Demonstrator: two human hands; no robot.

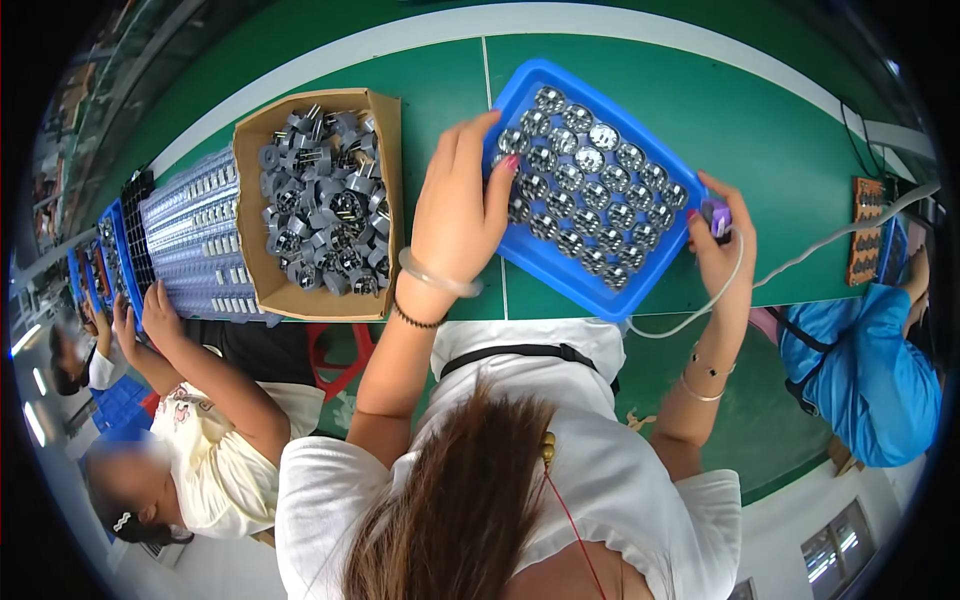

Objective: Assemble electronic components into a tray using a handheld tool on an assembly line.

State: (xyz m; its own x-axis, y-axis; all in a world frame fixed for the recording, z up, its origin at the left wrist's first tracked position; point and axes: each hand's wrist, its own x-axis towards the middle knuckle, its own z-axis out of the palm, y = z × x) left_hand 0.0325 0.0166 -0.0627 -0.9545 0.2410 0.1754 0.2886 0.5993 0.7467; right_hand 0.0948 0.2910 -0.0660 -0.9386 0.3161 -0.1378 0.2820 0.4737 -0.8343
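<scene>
A blue plastic tray (541,72) sits tilted on the green table in front of me. Rows of small round silver-and-black parts (590,195) lie in it. My left hand (455,205) grips its left side, thumb over the rim and fingers along the outside. At the right corner, my right hand (722,250) closes on the tray edge with thumb and fingers. A small purple piece (715,215) with a white cord sits between that thumb and forefinger; I cannot tell what it is. The undersides of both hands are hidden.
Left of the tray stands a cardboard box (390,150) of grey round parts with metal pins. Beyond it are clear plastic strips (190,230) and a co-worker's hands (150,320). A white cable (830,237) crosses the table at right, near a brown board (867,230) and another person in blue.
</scene>
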